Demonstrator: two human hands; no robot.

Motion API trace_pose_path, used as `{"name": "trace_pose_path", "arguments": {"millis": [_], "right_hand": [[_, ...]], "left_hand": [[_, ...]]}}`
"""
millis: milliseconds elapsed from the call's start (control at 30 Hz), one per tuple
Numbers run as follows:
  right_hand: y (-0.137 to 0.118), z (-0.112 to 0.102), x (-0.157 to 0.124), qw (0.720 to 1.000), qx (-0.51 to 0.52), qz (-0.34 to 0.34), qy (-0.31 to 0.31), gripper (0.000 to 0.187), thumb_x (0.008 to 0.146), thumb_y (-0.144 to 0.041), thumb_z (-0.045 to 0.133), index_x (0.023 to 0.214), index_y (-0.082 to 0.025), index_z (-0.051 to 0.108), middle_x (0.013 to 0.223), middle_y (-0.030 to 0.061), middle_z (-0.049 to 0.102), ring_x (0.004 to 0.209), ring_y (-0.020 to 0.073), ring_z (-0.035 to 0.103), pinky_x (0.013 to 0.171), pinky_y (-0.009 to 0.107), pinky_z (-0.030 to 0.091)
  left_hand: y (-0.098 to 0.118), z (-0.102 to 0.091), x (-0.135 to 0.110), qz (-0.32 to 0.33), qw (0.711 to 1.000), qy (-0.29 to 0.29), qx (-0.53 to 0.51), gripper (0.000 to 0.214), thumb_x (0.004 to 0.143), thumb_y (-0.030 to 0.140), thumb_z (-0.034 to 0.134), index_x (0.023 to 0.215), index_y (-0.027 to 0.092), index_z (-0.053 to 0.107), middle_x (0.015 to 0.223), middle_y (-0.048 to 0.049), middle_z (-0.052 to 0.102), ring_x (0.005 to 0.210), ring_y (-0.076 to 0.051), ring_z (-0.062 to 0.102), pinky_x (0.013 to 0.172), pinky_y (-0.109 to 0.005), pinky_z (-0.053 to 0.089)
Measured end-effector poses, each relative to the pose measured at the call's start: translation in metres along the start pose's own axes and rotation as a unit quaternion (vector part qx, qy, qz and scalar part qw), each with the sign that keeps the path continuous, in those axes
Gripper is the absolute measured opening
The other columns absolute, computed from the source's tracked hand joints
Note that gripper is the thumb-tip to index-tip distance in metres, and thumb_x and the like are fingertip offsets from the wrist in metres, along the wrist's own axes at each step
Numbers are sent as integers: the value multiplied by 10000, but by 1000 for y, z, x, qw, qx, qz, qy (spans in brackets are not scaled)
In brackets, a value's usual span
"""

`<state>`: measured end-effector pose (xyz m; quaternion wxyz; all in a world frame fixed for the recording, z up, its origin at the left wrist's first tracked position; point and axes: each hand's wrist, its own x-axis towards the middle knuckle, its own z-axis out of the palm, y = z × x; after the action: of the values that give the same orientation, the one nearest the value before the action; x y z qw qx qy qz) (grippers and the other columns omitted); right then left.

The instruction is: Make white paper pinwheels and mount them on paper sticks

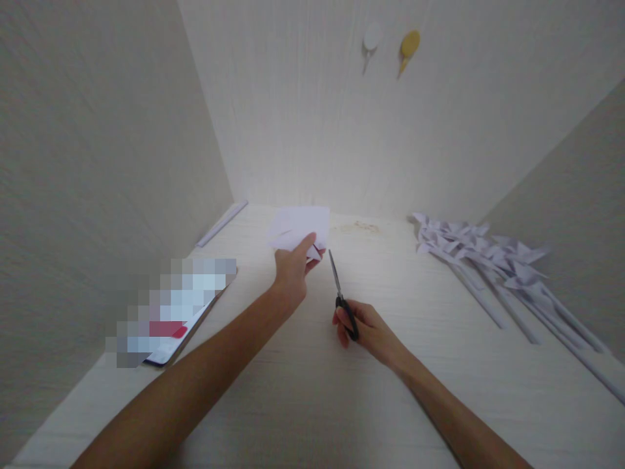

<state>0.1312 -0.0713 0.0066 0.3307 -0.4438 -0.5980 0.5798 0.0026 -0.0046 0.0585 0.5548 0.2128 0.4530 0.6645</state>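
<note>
My left hand (291, 270) is closed on a folded white sheet of paper (299, 228), holding it just above the pale wooden table (312, 391) near the back wall. My right hand (364, 329) grips the black handles of a pair of scissors (339, 286). The blades are together and point away from me, their tip just right of the paper's lower corner and apart from it.
Several white paper pinwheels on rolled paper sticks (493, 260) lie in a pile at the right. A flat device with a blurred screen (170, 312) lies at the left. A rolled paper stick (222, 223) rests along the left wall. Two hooks (390, 45) hang on the back wall.
</note>
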Motion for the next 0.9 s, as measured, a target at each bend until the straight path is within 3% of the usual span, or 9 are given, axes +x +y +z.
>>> {"name": "trace_pose_path", "arguments": {"millis": [300,900], "right_hand": [[1,1,0,1000,3,6,0,371,708,-511,472,587,-161,467,390,-42,447,359,72,381,405,223,248],[5,-1,2,999,29,16,-1,376,691,-511,498,573,-155,477,377,-36,453,338,66,373,379,216,237]], "left_hand": [[-7,-3,3,-19,1000,-6,1,222,543,173,636,729,102,538,615,-10,583,492,-84,540,515,-241,469],[-11,-2,5,-18,999,5,28,252,549,176,630,769,87,547,552,-4,572,481,-92,534,506,-251,470]]}}
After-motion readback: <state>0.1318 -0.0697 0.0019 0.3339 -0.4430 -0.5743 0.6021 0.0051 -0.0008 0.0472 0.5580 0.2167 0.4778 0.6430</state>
